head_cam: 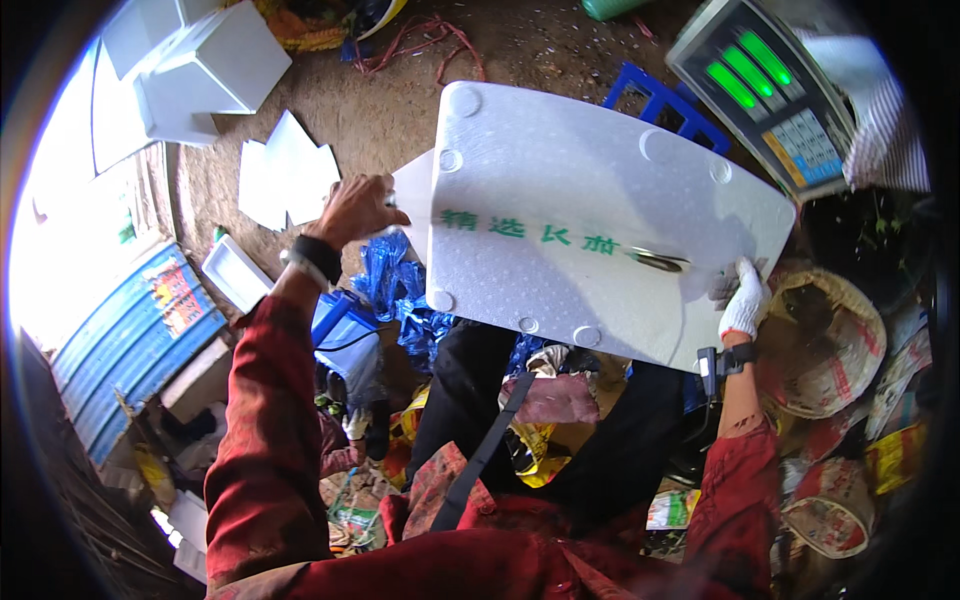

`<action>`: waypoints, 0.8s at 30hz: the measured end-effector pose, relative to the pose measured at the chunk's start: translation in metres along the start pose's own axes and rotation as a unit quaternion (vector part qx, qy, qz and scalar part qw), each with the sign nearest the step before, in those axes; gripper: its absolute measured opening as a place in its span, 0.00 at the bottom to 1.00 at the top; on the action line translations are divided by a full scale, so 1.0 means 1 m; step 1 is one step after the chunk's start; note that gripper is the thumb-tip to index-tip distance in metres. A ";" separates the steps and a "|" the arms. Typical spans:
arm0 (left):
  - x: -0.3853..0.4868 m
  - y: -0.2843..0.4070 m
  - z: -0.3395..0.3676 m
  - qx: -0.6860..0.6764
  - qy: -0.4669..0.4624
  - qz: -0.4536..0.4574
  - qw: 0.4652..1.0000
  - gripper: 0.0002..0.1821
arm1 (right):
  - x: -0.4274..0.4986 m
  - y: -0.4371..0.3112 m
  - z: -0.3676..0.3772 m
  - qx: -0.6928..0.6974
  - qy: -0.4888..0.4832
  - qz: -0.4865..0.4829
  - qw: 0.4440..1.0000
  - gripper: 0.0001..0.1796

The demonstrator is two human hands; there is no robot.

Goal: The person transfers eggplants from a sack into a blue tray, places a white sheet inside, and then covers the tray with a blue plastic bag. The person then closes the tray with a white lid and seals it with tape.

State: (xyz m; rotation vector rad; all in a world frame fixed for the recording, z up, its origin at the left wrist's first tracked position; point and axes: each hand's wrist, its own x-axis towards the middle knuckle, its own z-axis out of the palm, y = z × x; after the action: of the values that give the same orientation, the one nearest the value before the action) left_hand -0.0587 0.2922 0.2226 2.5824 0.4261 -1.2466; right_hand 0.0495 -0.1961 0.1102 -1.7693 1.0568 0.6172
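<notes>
A white foam box lid point(540, 172) with green printed writing lies before me, tilted in the view. A small metal tool point(658, 259), perhaps scissors or snips, rests on it. My right hand point(742, 292), in a white knitted glove, is at the lid's right end, its fingers on the foam. My left hand point(364, 208), bare, is raised just left of the lid, fingers curved and apart, beside a pale sheet point(415, 191) that shows past the lid's left edge. Whether its fingers touch that sheet I cannot tell.
A digital scale display point(776, 97) stands at the upper right beside a blue plastic frame point(664, 109). White foam boxes point(217, 67) are at the upper left, with white sheets point(289, 172) on the ground. Blue plastic film point(390, 277) and a round sack-lined container point(825, 345) flank my legs.
</notes>
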 end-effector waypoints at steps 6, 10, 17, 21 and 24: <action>0.055 -0.048 0.078 -0.072 0.022 -0.006 0.997 0.29 | -0.120 0.006 0.143 -0.049 -0.376 -0.031 0.925 0.17; 0.055 -0.052 0.109 -0.139 0.185 0.045 0.972 0.19 | -0.141 0.005 0.190 -0.123 -0.266 0.025 0.956 0.21; -0.022 0.010 0.161 -0.379 0.342 -0.042 0.859 0.20 | -0.137 0.003 0.185 -0.157 -0.271 0.010 0.950 0.19; -0.004 0.042 0.177 -0.488 0.230 -0.091 0.837 0.48 | -0.140 0.003 0.194 -0.190 -0.203 0.021 0.960 0.18; 0.019 0.040 0.185 -0.545 0.235 -0.098 0.799 0.48 | -0.138 0.001 0.192 -0.168 -0.228 0.044 0.958 0.17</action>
State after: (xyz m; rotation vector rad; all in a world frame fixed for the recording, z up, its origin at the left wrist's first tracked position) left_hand -0.1659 0.1954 0.0994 1.7540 1.1217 -0.1577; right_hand -0.0118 0.0315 0.1360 -1.7463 0.7386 1.2533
